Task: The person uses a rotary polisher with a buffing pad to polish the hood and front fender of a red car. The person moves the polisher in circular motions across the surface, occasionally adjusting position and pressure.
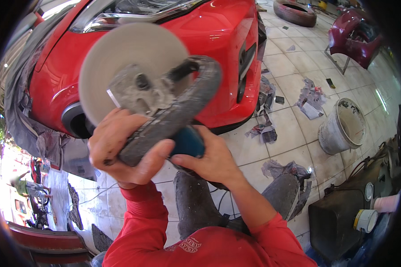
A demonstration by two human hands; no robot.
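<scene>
A handheld polishing machine is raised close to the camera, its round pale disc facing the red car bumper. My left hand is wrapped around the machine's grey, dust-caked loop handle. My right hand grips the blue-green body of the machine just below. Both sleeves are red. My dusty grey trouser legs show beneath the hands.
A dirty white bucket stands on the tiled floor at right, with torn paper scraps near it. A dark red car part on a stand and a tyre lie beyond. A black box and small tins sit lower right.
</scene>
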